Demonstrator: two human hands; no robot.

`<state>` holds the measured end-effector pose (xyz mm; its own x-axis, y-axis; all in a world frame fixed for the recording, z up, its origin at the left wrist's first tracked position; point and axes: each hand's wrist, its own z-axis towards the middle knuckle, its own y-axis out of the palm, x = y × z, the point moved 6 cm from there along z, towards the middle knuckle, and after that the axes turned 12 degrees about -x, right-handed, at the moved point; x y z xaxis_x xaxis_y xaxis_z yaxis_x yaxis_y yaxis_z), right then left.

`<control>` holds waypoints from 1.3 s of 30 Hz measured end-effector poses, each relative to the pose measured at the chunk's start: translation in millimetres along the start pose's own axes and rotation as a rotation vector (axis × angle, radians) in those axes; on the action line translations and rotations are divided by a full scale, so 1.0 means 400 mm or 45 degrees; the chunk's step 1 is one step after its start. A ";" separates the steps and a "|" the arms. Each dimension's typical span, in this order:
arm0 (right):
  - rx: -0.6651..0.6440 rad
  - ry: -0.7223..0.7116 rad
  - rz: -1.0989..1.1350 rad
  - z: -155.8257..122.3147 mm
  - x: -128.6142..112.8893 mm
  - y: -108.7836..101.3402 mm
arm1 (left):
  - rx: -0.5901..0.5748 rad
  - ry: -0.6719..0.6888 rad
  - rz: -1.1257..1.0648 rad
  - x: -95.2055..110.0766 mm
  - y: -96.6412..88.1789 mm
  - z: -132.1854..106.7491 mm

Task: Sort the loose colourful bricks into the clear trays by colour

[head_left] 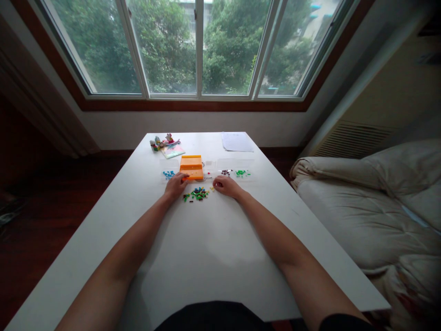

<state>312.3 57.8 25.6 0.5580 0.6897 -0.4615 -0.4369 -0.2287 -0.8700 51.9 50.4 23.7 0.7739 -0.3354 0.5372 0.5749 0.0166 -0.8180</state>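
Note:
My left hand [176, 185] is at the near left corner of an open orange box [191, 173], with its fingers closed over the box's front edge. My right hand [225, 185] rests low over the table, its fingers curled together in a pinch. Whatever lies between those fingertips is too small to make out. A few yellow pieces [212, 189] lie just left of them. Between and slightly nearer than both hands is a loose pile of small building bricks [199, 194], mostly green, blue and dark brown.
Behind the hands stand clear plastic trays [237, 163], holding blue bricks [168, 174], brown bricks [226, 172] and green bricks [242, 173]. Small figurines [163, 142] and a colourful card [173, 151] lie at the white table's [213, 257] far left, paper sheets [237, 141] far right. A sofa [365, 207] stands right.

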 end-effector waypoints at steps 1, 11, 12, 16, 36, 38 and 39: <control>0.015 0.001 0.014 0.000 0.003 0.000 | 0.001 -0.002 0.003 0.002 -0.001 -0.001; 0.278 0.146 0.318 0.011 -0.018 -0.007 | 0.066 0.060 -0.027 0.051 -0.026 -0.015; 0.303 0.150 0.352 0.015 -0.029 -0.005 | 0.067 0.073 -0.034 0.062 -0.028 -0.016; 0.335 0.134 0.423 0.028 -0.076 0.013 | 0.046 0.155 -0.073 0.110 -0.026 -0.021; 0.325 0.079 0.424 0.026 -0.135 0.017 | -0.059 0.297 -0.225 0.149 0.006 -0.027; 0.336 0.099 0.410 0.024 -0.131 0.016 | 0.009 0.216 -0.293 0.120 0.005 -0.019; 0.339 0.104 0.405 0.023 -0.129 0.016 | 0.058 0.167 -0.337 0.101 0.003 -0.015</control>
<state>274.2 27.0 45.3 0.4155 0.5543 -0.7212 -0.7572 -0.2285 -0.6119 82.2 31.2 43.3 0.5563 -0.4525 0.6969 0.7658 -0.0465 -0.6414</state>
